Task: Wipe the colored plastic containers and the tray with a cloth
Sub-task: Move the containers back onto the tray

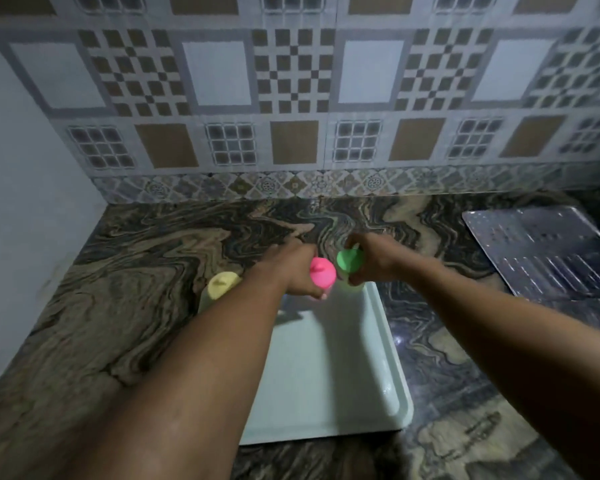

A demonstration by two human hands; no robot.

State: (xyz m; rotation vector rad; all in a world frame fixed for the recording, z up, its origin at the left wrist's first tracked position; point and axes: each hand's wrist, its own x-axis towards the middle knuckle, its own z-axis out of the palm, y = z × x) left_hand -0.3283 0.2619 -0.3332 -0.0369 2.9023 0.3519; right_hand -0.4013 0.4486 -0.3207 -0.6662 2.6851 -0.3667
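My left hand point(297, 268) grips the pink pot point(323, 273), right hand point(378, 259) the green pot point(350, 260), over the tray point(329, 368) I think.

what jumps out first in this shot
The bright colours: the left hand grips a pink container and the right hand a green container, side by side at the far end of the white tray. A yellow container stands on the marbled counter left of the tray.

The tray point(343, 375) floor lies open; a yellow container point(222, 285) stands just left.
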